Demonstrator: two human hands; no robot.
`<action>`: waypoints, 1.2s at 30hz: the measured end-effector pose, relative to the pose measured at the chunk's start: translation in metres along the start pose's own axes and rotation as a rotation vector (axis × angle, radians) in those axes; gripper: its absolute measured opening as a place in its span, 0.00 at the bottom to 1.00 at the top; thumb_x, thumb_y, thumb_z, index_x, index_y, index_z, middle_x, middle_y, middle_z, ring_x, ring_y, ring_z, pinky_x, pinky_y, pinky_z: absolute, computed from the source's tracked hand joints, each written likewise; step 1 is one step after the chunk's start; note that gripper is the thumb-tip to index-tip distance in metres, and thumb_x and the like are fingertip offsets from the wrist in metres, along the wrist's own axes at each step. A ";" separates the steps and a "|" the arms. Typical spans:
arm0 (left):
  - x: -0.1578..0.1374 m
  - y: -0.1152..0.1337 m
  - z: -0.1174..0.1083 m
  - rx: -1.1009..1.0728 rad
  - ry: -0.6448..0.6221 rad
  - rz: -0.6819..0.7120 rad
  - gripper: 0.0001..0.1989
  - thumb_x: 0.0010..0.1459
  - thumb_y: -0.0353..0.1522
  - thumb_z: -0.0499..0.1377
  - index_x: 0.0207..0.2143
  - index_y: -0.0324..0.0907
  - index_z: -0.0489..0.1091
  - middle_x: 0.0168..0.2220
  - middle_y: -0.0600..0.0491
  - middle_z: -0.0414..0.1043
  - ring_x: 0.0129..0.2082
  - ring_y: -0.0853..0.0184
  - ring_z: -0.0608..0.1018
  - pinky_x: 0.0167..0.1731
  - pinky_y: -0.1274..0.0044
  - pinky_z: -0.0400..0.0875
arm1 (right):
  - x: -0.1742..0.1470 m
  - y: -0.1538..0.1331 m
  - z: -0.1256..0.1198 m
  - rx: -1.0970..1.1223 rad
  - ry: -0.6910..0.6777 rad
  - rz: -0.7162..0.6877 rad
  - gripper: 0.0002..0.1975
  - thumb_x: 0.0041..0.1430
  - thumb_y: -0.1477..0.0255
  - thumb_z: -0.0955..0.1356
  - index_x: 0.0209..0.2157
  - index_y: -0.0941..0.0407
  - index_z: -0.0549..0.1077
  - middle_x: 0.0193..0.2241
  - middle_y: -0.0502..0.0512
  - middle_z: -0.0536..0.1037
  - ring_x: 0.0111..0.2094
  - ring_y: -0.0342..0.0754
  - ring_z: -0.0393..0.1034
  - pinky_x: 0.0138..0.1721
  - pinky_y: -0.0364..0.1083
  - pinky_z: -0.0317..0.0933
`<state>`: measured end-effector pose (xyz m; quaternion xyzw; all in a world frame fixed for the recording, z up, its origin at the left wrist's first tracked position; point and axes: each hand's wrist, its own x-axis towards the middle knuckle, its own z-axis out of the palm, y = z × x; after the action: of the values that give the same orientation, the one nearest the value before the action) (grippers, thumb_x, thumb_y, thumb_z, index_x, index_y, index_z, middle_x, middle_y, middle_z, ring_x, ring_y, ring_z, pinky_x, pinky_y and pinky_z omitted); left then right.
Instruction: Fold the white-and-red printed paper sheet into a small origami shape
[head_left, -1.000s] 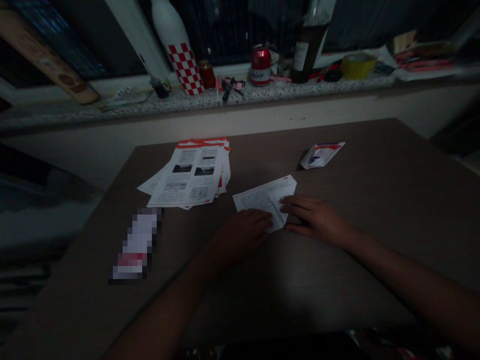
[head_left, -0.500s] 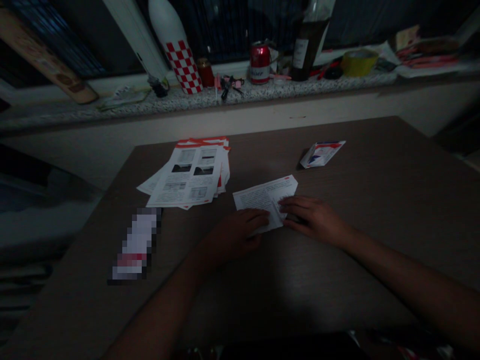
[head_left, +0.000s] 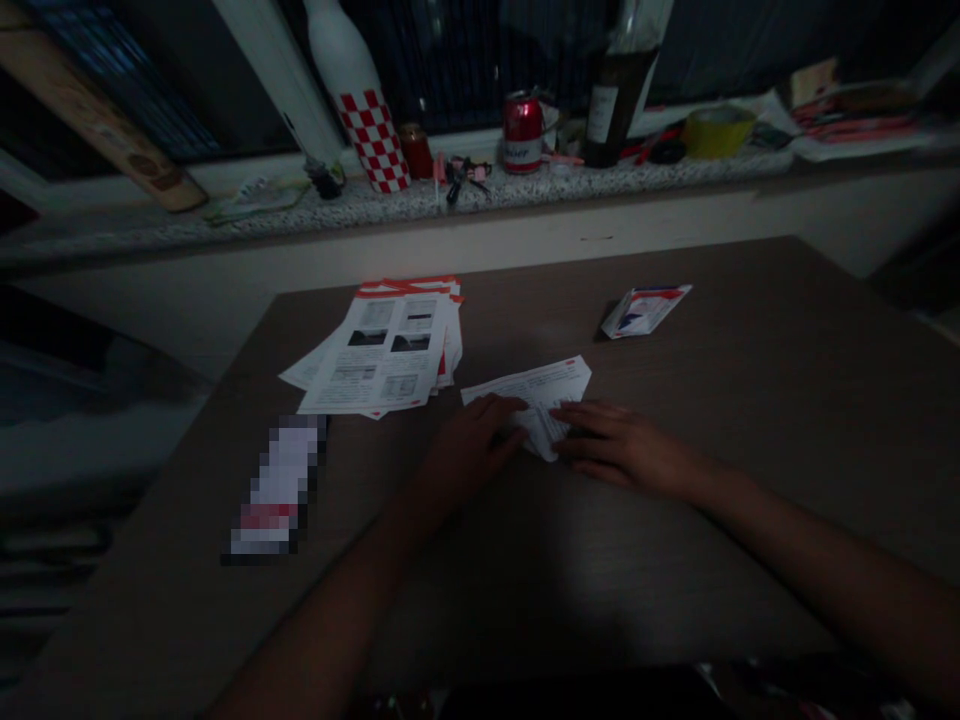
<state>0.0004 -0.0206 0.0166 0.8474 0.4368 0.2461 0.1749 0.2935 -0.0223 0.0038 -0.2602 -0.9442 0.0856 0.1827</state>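
Lying lightly on a folded printed sheet [head_left: 538, 422], the left hand [head_left: 474, 440] keeps its thumb and forefinger parted, neither clenched nor pinching. The right hand [head_left: 626, 446] is flat, fingers extended and slightly spread, tips touching the sheet's right side. The paper sits between the two on a dark brown wood-look table [head_left: 750, 400]; its rows of print are too small to read. Farther off to the left lies a fanned stack of printed pages [head_left: 390, 350] with orange-red edges, and nearer the person a pixelated oblong object [head_left: 277, 480]. Up to the right is a folded paper piece [head_left: 649, 312]. Beyond, in a dim room, a speckled stone sill [head_left: 420, 208] under dark windows carries a red-checked white bottle [head_left: 375, 140], a dark bottle [head_left: 609, 122] whose pale label is illegible, and a red can [head_left: 523, 135] whose lettering partly reads "iser".
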 end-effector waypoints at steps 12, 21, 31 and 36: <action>0.010 -0.004 0.017 0.064 0.083 -0.122 0.18 0.69 0.34 0.62 0.60 0.46 0.68 0.56 0.48 0.73 0.56 0.55 0.77 0.58 0.61 0.73 | -0.001 -0.008 0.002 0.015 -0.101 -0.030 0.18 0.72 0.66 0.69 0.61 0.48 0.76 0.71 0.65 0.65 0.72 0.65 0.59 0.68 0.68 0.58; 0.014 -0.007 0.023 0.135 0.096 -0.093 0.12 0.69 0.34 0.63 0.53 0.45 0.71 0.52 0.49 0.73 0.53 0.56 0.77 0.54 0.62 0.74 | 0.000 -0.010 0.004 -0.006 -0.076 -0.019 0.24 0.71 0.67 0.70 0.67 0.46 0.71 0.71 0.66 0.66 0.71 0.65 0.61 0.67 0.68 0.59; 0.006 0.011 0.007 0.318 0.025 0.088 0.13 0.73 0.38 0.60 0.50 0.42 0.80 0.55 0.46 0.78 0.58 0.53 0.77 0.64 0.56 0.67 | -0.004 -0.009 0.001 0.008 -0.039 0.013 0.23 0.71 0.66 0.71 0.65 0.46 0.73 0.71 0.64 0.66 0.70 0.65 0.62 0.66 0.67 0.62; -0.003 0.011 0.003 0.255 -0.137 0.147 0.19 0.73 0.38 0.59 0.63 0.45 0.73 0.63 0.44 0.73 0.63 0.52 0.74 0.66 0.54 0.66 | -0.007 -0.010 -0.007 0.020 -0.054 0.047 0.25 0.71 0.65 0.71 0.67 0.48 0.72 0.70 0.65 0.68 0.69 0.65 0.64 0.66 0.68 0.62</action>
<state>0.0078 -0.0294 0.0184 0.9073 0.3882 0.1422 0.0768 0.2970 -0.0335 0.0105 -0.2781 -0.9415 0.1065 0.1576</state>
